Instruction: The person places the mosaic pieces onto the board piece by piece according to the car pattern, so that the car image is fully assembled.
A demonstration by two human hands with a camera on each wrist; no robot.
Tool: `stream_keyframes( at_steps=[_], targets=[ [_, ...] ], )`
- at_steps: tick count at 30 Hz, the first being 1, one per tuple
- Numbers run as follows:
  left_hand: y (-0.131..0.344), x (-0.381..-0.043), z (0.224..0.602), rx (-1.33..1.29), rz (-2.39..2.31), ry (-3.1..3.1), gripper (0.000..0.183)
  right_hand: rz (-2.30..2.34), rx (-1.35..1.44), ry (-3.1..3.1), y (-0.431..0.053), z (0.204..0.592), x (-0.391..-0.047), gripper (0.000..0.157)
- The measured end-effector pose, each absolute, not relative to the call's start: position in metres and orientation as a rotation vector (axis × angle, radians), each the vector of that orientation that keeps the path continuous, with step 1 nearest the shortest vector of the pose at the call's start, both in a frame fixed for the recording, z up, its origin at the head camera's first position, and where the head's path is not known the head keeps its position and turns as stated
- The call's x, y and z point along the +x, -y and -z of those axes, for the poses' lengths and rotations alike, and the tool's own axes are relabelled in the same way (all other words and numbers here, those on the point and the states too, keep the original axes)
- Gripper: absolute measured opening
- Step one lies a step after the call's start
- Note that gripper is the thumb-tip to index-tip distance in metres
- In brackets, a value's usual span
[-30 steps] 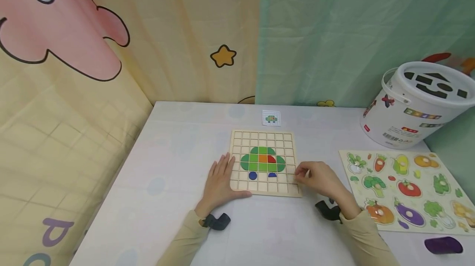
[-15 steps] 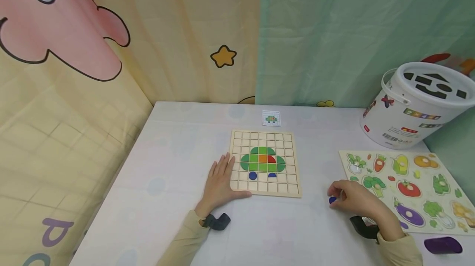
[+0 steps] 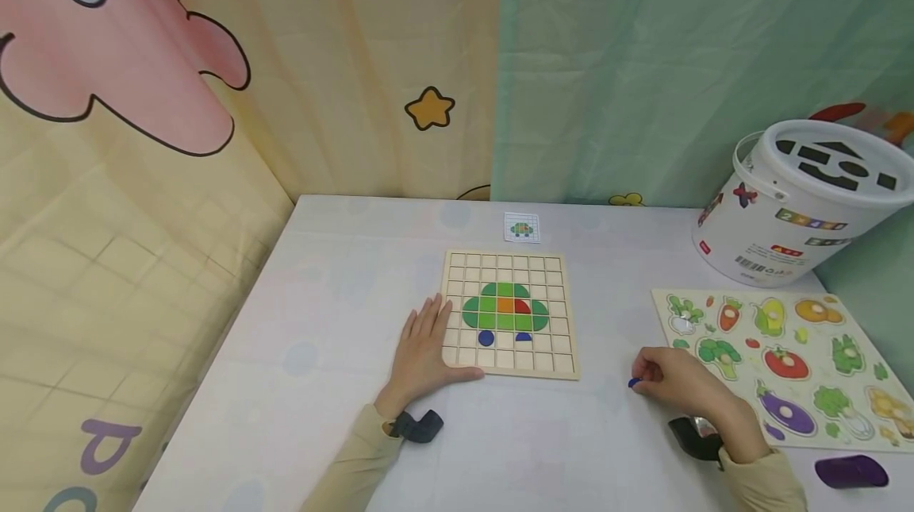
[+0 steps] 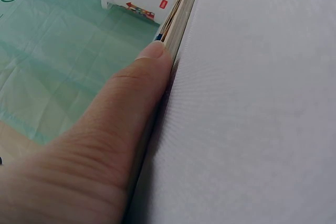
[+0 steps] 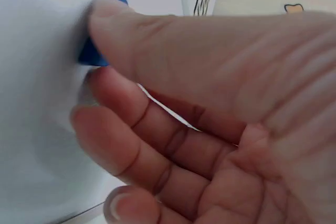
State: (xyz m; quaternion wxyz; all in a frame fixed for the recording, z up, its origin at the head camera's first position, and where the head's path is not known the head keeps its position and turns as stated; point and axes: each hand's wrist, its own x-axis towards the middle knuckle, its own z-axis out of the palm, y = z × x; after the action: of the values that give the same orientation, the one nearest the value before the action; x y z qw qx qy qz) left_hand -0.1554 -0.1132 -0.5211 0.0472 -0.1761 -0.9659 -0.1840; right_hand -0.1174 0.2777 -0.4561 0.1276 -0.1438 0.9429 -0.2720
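Observation:
A square wooden grid board (image 3: pixel 510 357) lies on the table with a car-like pattern of green, orange and red tiles (image 3: pixel 505 305). Below the pattern sit a blue circle (image 3: pixel 486 338) and a blue half-circle (image 3: pixel 524 336). My left hand (image 3: pixel 424 349) rests at the board's left front corner, fingers straight, thumb along its front edge; the left wrist view shows that thumb (image 4: pixel 126 93) against the edge. To the right of the board, my right hand (image 3: pixel 674 375) pinches a small blue tile (image 5: pixel 94 53) between thumb and fingertips, low over the table. The thumb covers much of the tile.
A small picture card (image 3: pixel 522 228) lies behind the board. At the right lies a vegetable puzzle board (image 3: pixel 757 413), with a white bucket (image 3: pixel 757 234) with a shape-cut lid behind it. A dark purple object (image 3: pixel 852 471) is at the front right.
My right hand has moved from the board's right edge rightward and toward me, and a blue tile now shows at its fingertips. The left hand and board have stayed in place.

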Motion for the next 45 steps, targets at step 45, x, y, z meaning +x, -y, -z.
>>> stream_keyframes(
  at_steps=[45],
  targets=[
    [0.113,-0.156,0.520,-0.519,0.541,2.977,0.119,1.153,-0.458,-2.805,-0.143,0.475,-0.164,0.015]
  ],
)
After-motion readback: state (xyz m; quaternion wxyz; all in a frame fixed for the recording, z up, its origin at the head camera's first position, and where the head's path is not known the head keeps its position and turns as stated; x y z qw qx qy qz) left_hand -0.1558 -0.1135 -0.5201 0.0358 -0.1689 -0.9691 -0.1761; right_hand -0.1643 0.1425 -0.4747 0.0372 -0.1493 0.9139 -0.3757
